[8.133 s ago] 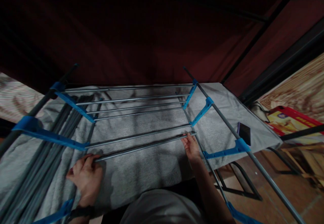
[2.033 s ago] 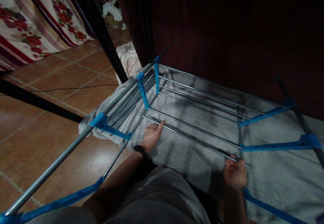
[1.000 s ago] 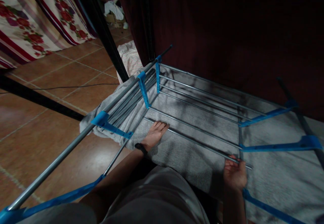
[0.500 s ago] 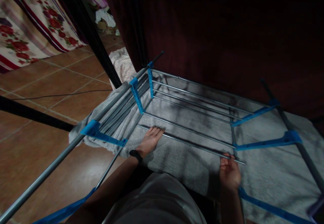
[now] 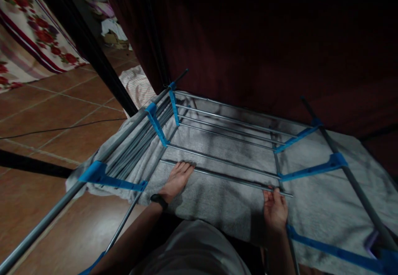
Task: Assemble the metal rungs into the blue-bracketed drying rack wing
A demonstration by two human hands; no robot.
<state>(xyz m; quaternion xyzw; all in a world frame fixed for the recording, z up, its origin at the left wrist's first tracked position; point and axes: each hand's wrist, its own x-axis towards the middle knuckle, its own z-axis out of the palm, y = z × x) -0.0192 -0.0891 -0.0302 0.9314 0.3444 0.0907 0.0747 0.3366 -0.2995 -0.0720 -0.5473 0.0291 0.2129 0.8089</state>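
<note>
A loose grey metal tube (image 5: 228, 177) lies crosswise in front of me, just above the grey blanket (image 5: 214, 206). My left hand (image 5: 179, 178), with a dark band at the wrist, is closed over the tube near its left end. Fingers curled with the palm turned up, my right hand (image 5: 275, 206) grips the same tube close to its right end. Around both hands stands a rack frame of grey tubes and blue plastic brackets (image 5: 158, 125). Several crossbars (image 5: 224, 158) run parallel to the held tube, joined between the left and right brackets.
A bundle of grey tubes (image 5: 137, 146) rests on the blanket at the left. Side rails (image 5: 46, 221) reach toward me. Black posts (image 5: 93, 59) stand at the left over the tiled floor (image 5: 62, 119), where a cable runs. A dark red curtain (image 5: 248, 51) hangs behind the rack.
The camera view has turned slightly to the right, so the rack appears shifted left. Both hands keep hold of the tube, which has barely moved relative to the rack.
</note>
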